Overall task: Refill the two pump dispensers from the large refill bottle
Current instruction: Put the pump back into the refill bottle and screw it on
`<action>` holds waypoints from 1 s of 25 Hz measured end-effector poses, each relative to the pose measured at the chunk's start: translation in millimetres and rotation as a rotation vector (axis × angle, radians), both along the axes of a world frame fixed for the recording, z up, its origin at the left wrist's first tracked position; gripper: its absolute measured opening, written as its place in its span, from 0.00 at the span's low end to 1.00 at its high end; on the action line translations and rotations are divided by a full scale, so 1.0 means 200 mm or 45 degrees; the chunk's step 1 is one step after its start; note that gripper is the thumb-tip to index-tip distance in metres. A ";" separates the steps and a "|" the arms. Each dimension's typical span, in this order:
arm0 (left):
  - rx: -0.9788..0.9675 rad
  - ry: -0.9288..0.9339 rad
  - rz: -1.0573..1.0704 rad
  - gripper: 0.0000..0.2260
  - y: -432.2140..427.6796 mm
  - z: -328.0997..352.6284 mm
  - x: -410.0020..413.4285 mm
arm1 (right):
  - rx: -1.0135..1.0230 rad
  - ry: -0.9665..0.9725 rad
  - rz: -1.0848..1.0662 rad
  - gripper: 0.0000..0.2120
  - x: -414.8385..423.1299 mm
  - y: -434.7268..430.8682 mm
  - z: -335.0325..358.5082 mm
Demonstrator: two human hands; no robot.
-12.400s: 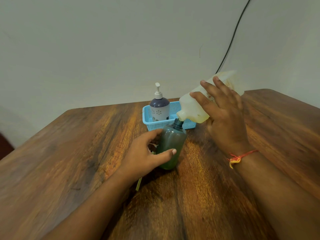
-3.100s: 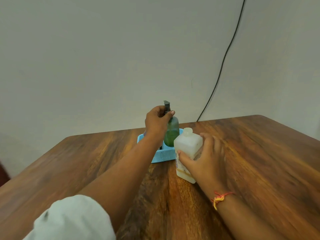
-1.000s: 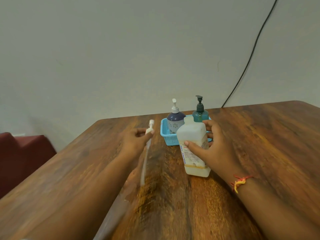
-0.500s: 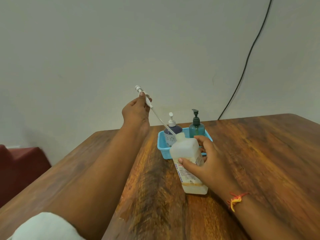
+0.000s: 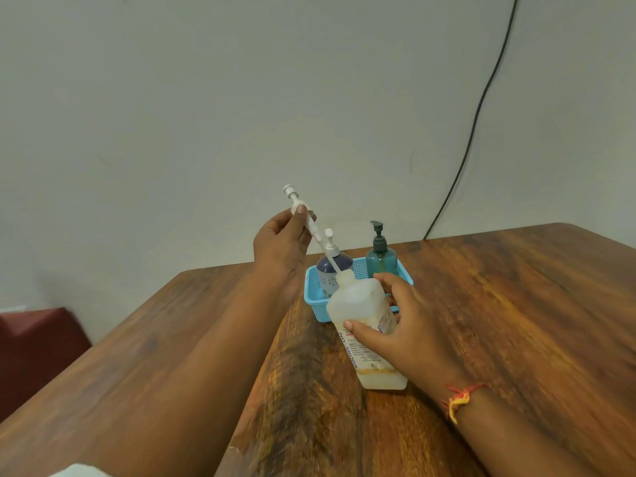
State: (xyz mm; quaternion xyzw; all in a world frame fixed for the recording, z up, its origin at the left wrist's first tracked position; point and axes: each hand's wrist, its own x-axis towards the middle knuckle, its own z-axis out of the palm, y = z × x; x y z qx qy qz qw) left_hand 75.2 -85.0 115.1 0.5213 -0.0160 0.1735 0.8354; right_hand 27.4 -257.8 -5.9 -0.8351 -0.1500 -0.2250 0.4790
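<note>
The large white refill bottle [image 5: 361,304] stands upright on the wooden table [image 5: 516,304], held around its side by my right hand [image 5: 402,325]. My left hand [image 5: 280,246] holds a long white pump stem [image 5: 299,210] tilted, with its thin tube reaching down into the refill bottle's neck. Behind the bottle, a blue basket [image 5: 313,294] holds two pump dispensers: a purple one with a white pump [image 5: 332,261] on the left and a green one with a dark pump [image 5: 380,258] on the right.
A black cable [image 5: 475,118] runs down the wall to the table's back edge. A dark red seat [image 5: 38,346] sits left of the table. A white sleeve [image 5: 77,471] shows at the bottom.
My left hand lifted the white pump stem from near the table and brought its tube down into the refill bottle's neck. My right hand kept hold of the bottle.
</note>
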 end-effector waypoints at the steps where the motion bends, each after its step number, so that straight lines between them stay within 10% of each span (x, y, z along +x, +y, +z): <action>1: 0.059 -0.012 -0.042 0.11 -0.01 -0.03 -0.03 | 0.006 0.005 -0.002 0.40 0.00 0.00 0.00; 11: 0.597 -0.097 -0.181 0.19 -0.03 -0.27 -0.17 | 0.166 -0.012 -0.018 0.35 0.00 0.00 0.00; 25: 0.312 -0.045 -0.328 0.20 0.02 -0.38 -0.17 | 0.119 -0.029 0.011 0.39 -0.03 0.02 -0.01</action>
